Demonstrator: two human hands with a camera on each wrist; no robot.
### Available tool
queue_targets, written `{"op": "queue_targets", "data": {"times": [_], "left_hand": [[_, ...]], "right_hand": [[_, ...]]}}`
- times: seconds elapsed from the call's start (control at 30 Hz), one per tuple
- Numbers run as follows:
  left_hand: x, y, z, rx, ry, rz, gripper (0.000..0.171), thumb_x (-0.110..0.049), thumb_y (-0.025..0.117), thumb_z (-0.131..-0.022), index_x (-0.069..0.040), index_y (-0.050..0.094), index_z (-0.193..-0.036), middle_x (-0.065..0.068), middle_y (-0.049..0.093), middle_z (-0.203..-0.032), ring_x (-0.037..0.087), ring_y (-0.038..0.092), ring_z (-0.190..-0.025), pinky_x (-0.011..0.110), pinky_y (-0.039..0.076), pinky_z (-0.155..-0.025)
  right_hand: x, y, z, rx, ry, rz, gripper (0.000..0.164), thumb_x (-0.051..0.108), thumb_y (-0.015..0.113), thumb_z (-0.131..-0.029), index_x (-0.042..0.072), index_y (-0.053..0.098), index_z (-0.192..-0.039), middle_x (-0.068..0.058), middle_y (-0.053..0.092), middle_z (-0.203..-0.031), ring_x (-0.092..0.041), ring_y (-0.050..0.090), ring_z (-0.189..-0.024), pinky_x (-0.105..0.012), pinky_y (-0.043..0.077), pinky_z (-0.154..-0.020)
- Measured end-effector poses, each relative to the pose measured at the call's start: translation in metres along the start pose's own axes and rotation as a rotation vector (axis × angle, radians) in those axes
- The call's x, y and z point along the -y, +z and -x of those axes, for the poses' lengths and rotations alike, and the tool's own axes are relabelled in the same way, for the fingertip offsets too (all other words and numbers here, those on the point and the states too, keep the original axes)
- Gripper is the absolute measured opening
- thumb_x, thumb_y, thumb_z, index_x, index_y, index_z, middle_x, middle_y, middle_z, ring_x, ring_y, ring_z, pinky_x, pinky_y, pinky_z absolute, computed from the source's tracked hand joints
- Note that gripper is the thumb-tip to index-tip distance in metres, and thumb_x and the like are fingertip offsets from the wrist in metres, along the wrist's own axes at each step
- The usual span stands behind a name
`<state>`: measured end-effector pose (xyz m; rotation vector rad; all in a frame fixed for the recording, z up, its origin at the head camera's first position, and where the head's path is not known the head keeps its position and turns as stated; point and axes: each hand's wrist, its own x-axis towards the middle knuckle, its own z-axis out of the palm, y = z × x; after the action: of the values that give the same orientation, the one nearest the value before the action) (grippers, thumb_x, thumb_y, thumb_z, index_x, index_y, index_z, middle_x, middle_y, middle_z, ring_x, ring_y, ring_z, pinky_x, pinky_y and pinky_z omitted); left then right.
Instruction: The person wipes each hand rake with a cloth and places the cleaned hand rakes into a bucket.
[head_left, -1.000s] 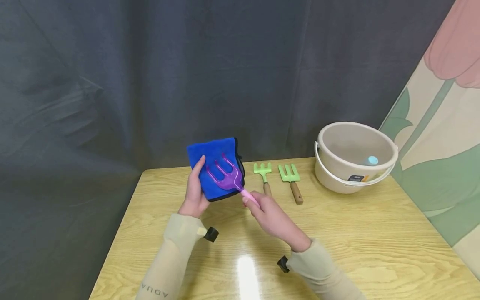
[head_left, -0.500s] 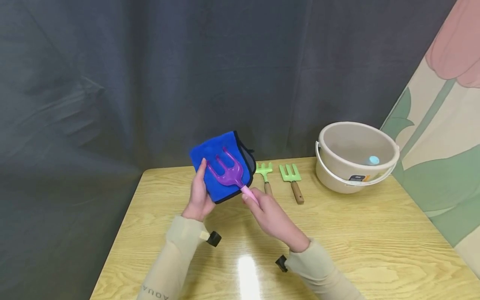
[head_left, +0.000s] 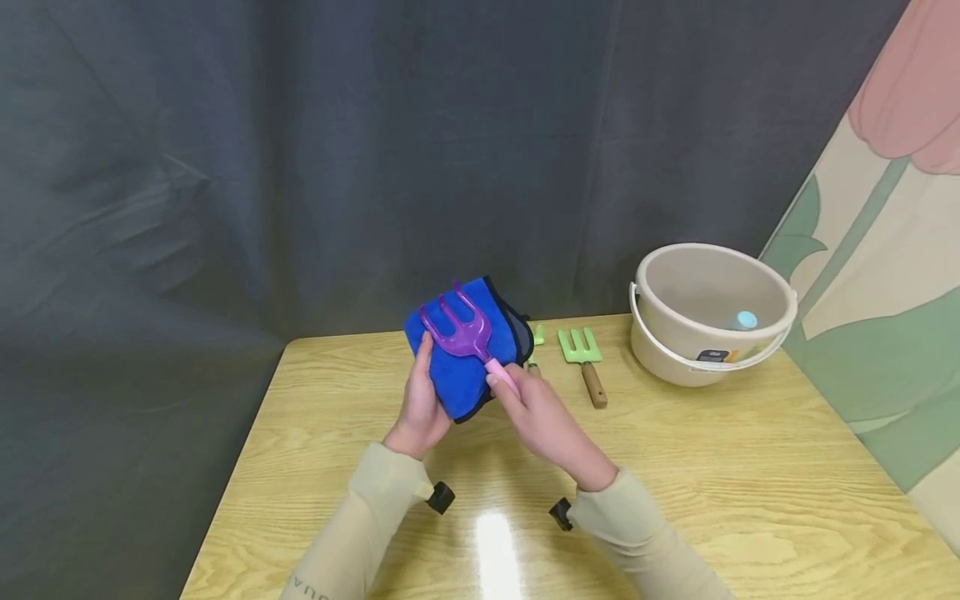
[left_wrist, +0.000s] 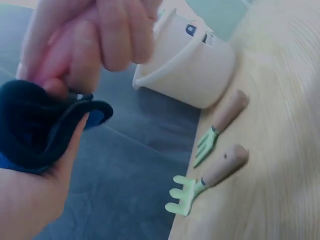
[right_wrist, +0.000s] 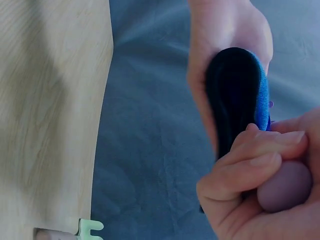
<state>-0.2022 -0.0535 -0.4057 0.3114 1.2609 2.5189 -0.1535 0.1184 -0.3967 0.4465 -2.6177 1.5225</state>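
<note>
My left hand (head_left: 422, 412) holds a blue cloth (head_left: 454, 387) with black edging, its thumb in front and its fingers hidden behind. Over the cloth lies a purple hand fork (head_left: 468, 337) with several tines, overlapping the blue face. My right hand (head_left: 543, 421) grips the fork's pink handle; the round handle end (right_wrist: 287, 187) pokes out of the curled fingers in the right wrist view. Seen from the left wrist, the cloth (left_wrist: 35, 160) is folded and bends around beside the right hand's (left_wrist: 112, 35) knuckles. Both hands are raised above the table.
Behind the cloth, a partly covered green hand rake (head_left: 539, 336) lies on the wooden table (head_left: 712, 483). Right of it lies a green fork (head_left: 592, 383) with a wooden handle. A beige bucket (head_left: 667, 333) at the back right contains something light blue (head_left: 745, 321).
My left hand and the cloth have shifted right, and the cloth has turned, covering most of the green rake. The purple fork stays in my right hand, its head slightly higher.
</note>
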Motion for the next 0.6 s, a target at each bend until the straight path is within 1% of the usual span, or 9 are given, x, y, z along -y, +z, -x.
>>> {"op": "queue_targets", "data": {"times": [0.17, 0.27, 0.37, 0.5, 0.6], "left_hand": [[-0.009, 0.000, -0.001, -0.020, 0.050, 0.076, 0.067, -0.060, 0.019, -0.107, -0.019, 0.025, -0.159, 0.010, 0.038, -0.157, 0.026, 0.042, -0.140, 0.039, 0.041, -0.110], [-0.018, -0.002, -0.001, -0.036, 0.088, 0.088, 0.064, -0.057, 0.021, -0.108, -0.018, 0.024, -0.159, 0.010, 0.038, -0.156, 0.025, 0.042, -0.139, 0.038, 0.041, -0.110], [-0.026, -0.005, -0.002, -0.031, 0.122, 0.111, 0.061, -0.054, 0.028, -0.108, -0.019, 0.023, -0.158, 0.010, 0.038, -0.155, 0.025, 0.042, -0.139, 0.039, 0.040, -0.110], [-0.035, -0.010, -0.002, -0.027, 0.175, 0.173, 0.061, -0.050, 0.041, -0.105, -0.020, 0.024, -0.156, 0.008, 0.038, -0.155, 0.025, 0.040, -0.139, 0.040, 0.037, -0.113], [-0.040, -0.014, -0.002, -0.038, 0.189, 0.187, 0.061, -0.048, 0.047, -0.103, -0.021, 0.025, -0.154, 0.007, 0.037, -0.155, 0.025, 0.038, -0.140, 0.041, 0.034, -0.114]], "right_hand": [[-0.001, 0.001, 0.002, 0.030, 0.016, -0.019, 0.033, 0.029, 0.049, -0.110, 0.007, 0.057, -0.087, 0.003, 0.038, -0.064, -0.008, 0.034, -0.050, -0.025, 0.029, -0.045], [-0.002, 0.002, 0.004, 0.051, 0.030, -0.019, 0.033, 0.029, 0.048, -0.110, 0.008, 0.055, -0.084, 0.004, 0.037, -0.063, -0.007, 0.032, -0.050, -0.024, 0.027, -0.044], [-0.004, 0.001, 0.005, 0.064, 0.039, -0.011, 0.035, 0.031, 0.048, -0.110, 0.009, 0.055, -0.084, 0.004, 0.037, -0.063, -0.007, 0.031, -0.049, -0.023, 0.026, -0.043], [-0.008, 0.000, 0.008, 0.086, 0.035, -0.003, 0.036, 0.034, 0.049, -0.109, 0.009, 0.055, -0.085, 0.004, 0.037, -0.061, -0.006, 0.030, -0.048, -0.022, 0.025, -0.043], [-0.010, 0.000, 0.009, 0.101, 0.033, 0.002, 0.036, 0.034, 0.050, -0.109, 0.009, 0.055, -0.083, 0.005, 0.036, -0.061, -0.006, 0.030, -0.048, -0.023, 0.025, -0.043]]}}
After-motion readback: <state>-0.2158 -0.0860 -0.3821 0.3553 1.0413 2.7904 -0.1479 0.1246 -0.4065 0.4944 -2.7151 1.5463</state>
